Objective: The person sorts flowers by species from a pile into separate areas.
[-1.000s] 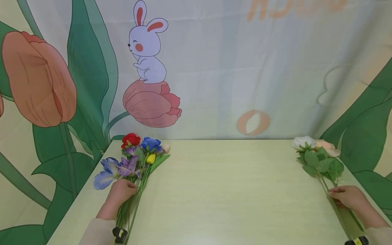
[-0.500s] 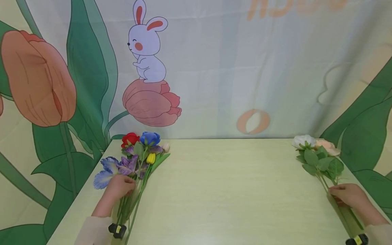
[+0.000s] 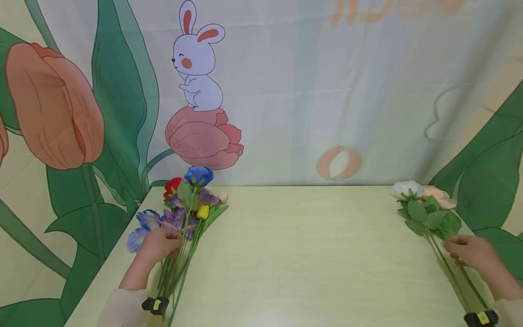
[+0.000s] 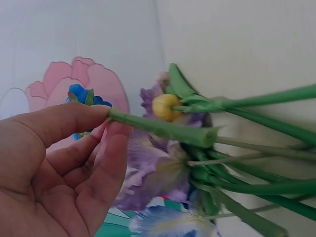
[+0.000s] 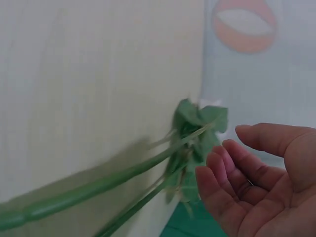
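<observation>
My left hand (image 3: 159, 245) pinches the green stem (image 4: 163, 129) of a blue artificial rose (image 3: 199, 176) between thumb and fingers, as the left wrist view shows. That rose is raised above the bunch lying at the table's left: a red rose (image 3: 172, 187), purple irises (image 3: 173, 219), a pale blue iris (image 3: 139, 237) and a yellow tulip (image 3: 203, 211). At the right, my right hand (image 3: 474, 252) is beside the stems of a white rose (image 3: 407, 188) and a peach rose (image 3: 440, 197). In the right wrist view its thumb and fingers are apart, holding nothing.
The pale table (image 3: 310, 254) spans between the two flower groups, its back edge against a printed cloth (image 3: 286, 91) with a rabbit and tulips. Black wrist cameras (image 3: 156, 305) show on both wrists near the stems' lower ends.
The left hand has risen slightly, and the blue rose in it has moved up, away from the bunch. The right hand has shifted a little upward beside the stems.
</observation>
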Motion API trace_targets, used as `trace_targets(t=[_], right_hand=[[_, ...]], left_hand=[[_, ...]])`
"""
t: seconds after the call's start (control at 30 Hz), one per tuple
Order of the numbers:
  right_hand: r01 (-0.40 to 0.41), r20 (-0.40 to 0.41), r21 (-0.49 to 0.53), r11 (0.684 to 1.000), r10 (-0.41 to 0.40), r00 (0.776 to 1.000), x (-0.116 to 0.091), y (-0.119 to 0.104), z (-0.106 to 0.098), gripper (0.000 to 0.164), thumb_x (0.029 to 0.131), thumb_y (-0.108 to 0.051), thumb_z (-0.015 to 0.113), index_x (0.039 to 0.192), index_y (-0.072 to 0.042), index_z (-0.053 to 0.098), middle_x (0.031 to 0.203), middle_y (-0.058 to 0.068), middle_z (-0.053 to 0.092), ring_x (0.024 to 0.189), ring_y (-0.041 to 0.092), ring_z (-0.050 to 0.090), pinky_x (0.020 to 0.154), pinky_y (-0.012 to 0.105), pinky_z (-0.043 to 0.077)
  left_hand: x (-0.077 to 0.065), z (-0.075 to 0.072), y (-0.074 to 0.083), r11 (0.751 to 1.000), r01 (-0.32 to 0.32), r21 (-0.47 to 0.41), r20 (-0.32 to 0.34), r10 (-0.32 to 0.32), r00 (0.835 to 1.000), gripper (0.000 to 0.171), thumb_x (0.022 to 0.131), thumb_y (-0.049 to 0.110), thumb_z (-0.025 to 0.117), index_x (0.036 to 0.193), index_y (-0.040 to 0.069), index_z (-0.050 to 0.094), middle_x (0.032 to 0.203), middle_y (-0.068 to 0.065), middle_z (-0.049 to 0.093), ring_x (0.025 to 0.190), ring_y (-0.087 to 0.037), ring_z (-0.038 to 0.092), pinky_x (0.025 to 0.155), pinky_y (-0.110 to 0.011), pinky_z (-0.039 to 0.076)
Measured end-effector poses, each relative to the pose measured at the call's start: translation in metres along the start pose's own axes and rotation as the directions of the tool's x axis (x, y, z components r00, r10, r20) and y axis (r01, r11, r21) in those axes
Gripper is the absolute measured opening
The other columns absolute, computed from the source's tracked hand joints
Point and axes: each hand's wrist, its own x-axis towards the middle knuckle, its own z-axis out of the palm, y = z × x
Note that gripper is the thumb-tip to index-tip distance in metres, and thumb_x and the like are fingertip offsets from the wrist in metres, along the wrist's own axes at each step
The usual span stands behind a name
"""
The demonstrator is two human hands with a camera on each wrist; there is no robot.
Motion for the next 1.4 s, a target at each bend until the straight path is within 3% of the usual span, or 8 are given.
trace_targets(t=[0.1,0.2,0.27,0.5,0.8,1.07,1.4], right_hand=[[0.037,-0.007,-0.025,0.999,-0.037,0.999,-0.006,-0.018,-0.004,0.065,0.101,-0.040,0.051,0.128,0.019,0.050,0.108,0.037,0.061,0.083,0.029,0.067,0.074,0.042,0.058],[0.103,0.000,-0.041,0.994,-0.104,0.995,-0.016,-0.043,-0.008,0.066,0.103,-0.040,0.047,0.132,0.020,0.046,0.117,0.040,0.057,0.085,0.029,0.068,0.074,0.041,0.059],[0.158,-0.007,-0.049,0.986,-0.159,0.987,-0.022,-0.058,-0.009,0.062,0.104,-0.037,0.046,0.133,0.018,0.047,0.118,0.039,0.059,0.083,0.023,0.068,0.073,0.038,0.059],[0.293,-0.044,-0.052,0.955,-0.295,0.954,-0.036,-0.100,0.006,0.052,0.103,-0.034,0.050,0.129,0.011,0.055,0.117,0.032,0.063,0.078,0.001,0.062,0.067,0.028,0.056],[0.370,0.007,0.118,0.921,-0.374,0.928,-0.045,-0.151,0.035,0.045,0.103,-0.033,0.051,0.127,0.004,0.059,0.124,0.024,0.064,0.085,-0.005,0.060,0.078,0.026,0.058],[0.392,0.019,0.329,0.859,-0.421,0.907,-0.043,-0.185,0.064,0.040,0.102,-0.026,0.054,0.128,0.005,0.058,0.128,0.024,0.061,0.090,-0.009,0.060,0.083,0.022,0.057],[0.390,0.039,0.454,0.801,-0.455,0.890,-0.042,-0.226,0.110,0.033,0.100,-0.020,0.056,0.122,0.003,0.061,0.126,0.023,0.063,0.098,0.012,0.065,0.088,0.028,0.057]], left_hand=[[-0.003,-0.002,0.008,1.000,-0.024,0.009,-0.012,0.024,1.000,0.019,0.096,0.010,0.058,0.088,-0.003,0.068,0.066,-0.004,0.059,0.065,-0.018,0.055,0.061,-0.031,0.044],[-0.005,-0.004,0.016,1.000,-0.026,0.007,-0.020,0.026,0.999,0.020,0.095,0.011,0.059,0.098,-0.006,0.069,0.075,-0.008,0.065,0.069,-0.016,0.059,0.063,-0.031,0.051],[-0.006,-0.004,0.022,1.000,-0.019,-0.009,-0.020,0.018,1.000,0.025,0.095,0.011,0.059,0.108,-0.008,0.068,0.083,-0.012,0.069,0.073,-0.017,0.064,0.067,-0.033,0.056],[-0.010,0.002,0.042,0.997,-0.039,-0.074,-0.033,0.036,0.999,0.030,0.095,0.012,0.061,0.116,-0.009,0.066,0.099,-0.022,0.072,0.077,-0.023,0.070,0.075,-0.040,0.060],[-0.015,0.017,0.065,0.979,-0.109,-0.174,-0.110,0.091,0.990,0.026,0.093,0.013,0.064,0.111,-0.005,0.070,0.099,-0.021,0.073,0.074,-0.019,0.070,0.070,-0.032,0.059],[-0.011,0.042,0.091,0.945,-0.161,-0.284,-0.141,0.125,0.982,0.020,0.092,0.008,0.066,0.107,-0.004,0.071,0.097,-0.020,0.074,0.075,-0.017,0.070,0.072,-0.034,0.061],[-0.003,0.075,0.115,0.899,-0.216,-0.382,-0.128,0.180,0.975,0.019,0.090,0.006,0.067,0.106,-0.004,0.073,0.095,-0.019,0.074,0.074,-0.021,0.070,0.069,-0.031,0.060]])
